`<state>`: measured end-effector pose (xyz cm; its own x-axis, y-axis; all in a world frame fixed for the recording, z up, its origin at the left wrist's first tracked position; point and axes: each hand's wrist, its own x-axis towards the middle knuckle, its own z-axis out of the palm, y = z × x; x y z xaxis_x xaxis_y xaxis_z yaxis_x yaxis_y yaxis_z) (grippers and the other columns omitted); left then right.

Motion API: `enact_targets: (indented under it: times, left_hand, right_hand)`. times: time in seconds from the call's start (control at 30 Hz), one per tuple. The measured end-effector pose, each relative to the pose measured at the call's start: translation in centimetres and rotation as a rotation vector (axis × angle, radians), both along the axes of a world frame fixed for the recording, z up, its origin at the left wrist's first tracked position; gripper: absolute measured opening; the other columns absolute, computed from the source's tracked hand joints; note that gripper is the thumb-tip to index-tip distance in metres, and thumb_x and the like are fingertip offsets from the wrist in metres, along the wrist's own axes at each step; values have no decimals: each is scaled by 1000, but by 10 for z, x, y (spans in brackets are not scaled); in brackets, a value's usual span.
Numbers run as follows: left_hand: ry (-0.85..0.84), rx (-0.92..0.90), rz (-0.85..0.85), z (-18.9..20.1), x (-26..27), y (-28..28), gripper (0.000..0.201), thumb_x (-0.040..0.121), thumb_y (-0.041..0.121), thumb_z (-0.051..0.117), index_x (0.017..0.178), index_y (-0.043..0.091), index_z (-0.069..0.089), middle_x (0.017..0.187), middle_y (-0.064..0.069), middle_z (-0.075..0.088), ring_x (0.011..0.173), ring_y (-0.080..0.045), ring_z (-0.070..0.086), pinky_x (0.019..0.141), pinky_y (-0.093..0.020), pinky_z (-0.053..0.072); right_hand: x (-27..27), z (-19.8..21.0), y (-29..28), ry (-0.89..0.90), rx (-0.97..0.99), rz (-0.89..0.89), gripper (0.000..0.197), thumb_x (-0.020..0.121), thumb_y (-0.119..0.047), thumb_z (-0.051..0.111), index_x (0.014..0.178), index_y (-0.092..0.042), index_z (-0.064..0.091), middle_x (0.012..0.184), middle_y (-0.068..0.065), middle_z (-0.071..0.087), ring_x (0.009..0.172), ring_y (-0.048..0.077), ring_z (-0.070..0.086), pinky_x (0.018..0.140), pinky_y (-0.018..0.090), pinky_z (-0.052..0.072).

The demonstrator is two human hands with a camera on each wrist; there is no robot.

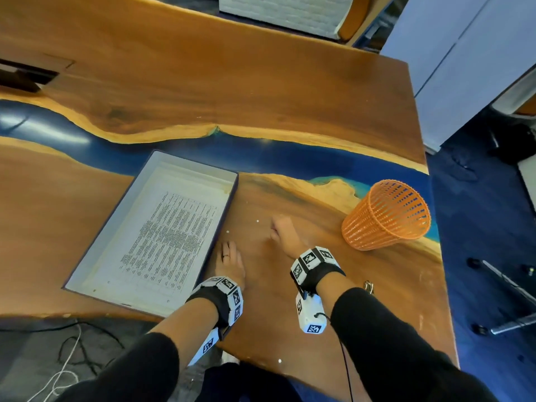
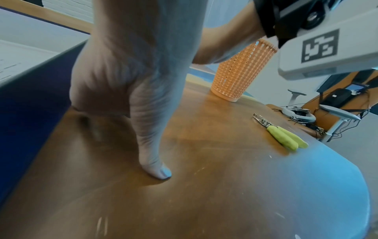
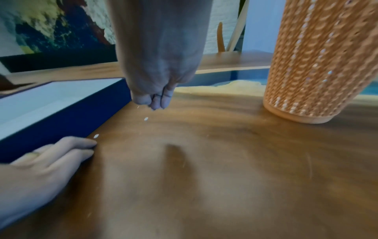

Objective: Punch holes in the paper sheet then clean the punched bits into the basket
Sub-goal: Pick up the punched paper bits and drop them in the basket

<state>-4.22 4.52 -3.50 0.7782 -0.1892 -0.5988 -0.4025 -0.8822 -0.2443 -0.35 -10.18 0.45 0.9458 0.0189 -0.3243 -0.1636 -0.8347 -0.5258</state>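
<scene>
Wood-and-resin table [image 1: 179,91] carries a blue tray [image 1: 223,216] holding the paper sheet [image 1: 171,233], kept aside from the cleanup. Right of it stands the orange basket [image 1: 385,216], within reach. Left hand [image 1: 230,264] rests flat beside the tray, fingers together. Right hand [image 1: 282,232] bunches its fingertips [image 3: 157,102], seemingly pinching punched bits [image 1: 257,220]; others lie loose nearby.

A glossy brown live-edge wooden table [image 1: 203,91] with a winding blue resin river [image 1: 261,153] fills the scene. Beyond its far edge stands a wooden chair with a white woven cushion [image 1: 284,13]. Dark blue carpet [image 1: 478,227] covers the floor at right, beside pale blue-white cabinet panels [image 1: 464,68]. Tangled black and white cables [image 1: 72,352] lie on the floor below the near edge.
</scene>
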Motion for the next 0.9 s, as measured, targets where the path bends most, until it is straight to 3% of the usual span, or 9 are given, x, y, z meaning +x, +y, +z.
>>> enact_targets:
  times: [0.13, 0.23, 0.43, 0.5, 0.67, 0.9]
  left_hand:
    - [50, -84, -197, 6, 5, -16, 126, 77, 53, 70, 148, -2, -19, 158, -17, -19, 148, -31, -11, 121, -42, 5]
    - [110, -157, -272, 4, 6, -33, 131, 74, 55, 72, 147, 3, -24, 157, -11, -26, 148, -27, -15, 121, -44, 4]
    - [172, -138, -339, -2, -1, -64, 132, 72, 54, 73, 147, 5, -23, 154, -8, -33, 146, -29, -20, 121, -47, 5]
    - [161, -133, -335, -2, -3, -67, 132, 73, 54, 73, 147, 3, -23, 154, -9, -34, 146, -30, -20, 120, -47, 7]
    - [129, -165, -316, -4, -8, -66, 132, 72, 51, 75, 148, 3, -21, 154, -10, -33, 147, -30, -16, 119, -45, 16]
    - [114, -160, -313, -4, -10, -68, 133, 71, 50, 76, 148, 3, -21, 154, -9, -33, 147, -30, -17, 117, -43, 21]
  right_hand:
    - [-5, 31, -46, -145, -40, -88, 12, 88, 3, 48, 95, 5, 58, 99, 20, 58, 85, 26, 49, 71, 29, 32]
    - [-12, 57, -88, -315, 8, -162, 8, 81, 7, 52, 80, 0, 57, 81, 13, 57, 75, 21, 48, 67, 31, 37]
    - [-39, 99, -180, -476, -79, -401, 11, 77, 6, 56, 74, -3, 61, 73, 11, 65, 71, 24, 60, 70, 39, 50]
    - [-52, 102, -203, -480, -91, -478, 14, 75, 7, 57, 73, -6, 60, 71, 7, 63, 69, 24, 60, 69, 41, 52]
    - [-66, 95, -231, -423, -89, -562, 22, 77, 6, 65, 71, -14, 57, 75, 14, 66, 71, 29, 67, 73, 44, 58]
    - [-62, 91, -233, -384, -77, -555, 22, 84, 5, 58, 75, -15, 59, 82, 19, 66, 69, 24, 64, 74, 37, 58]
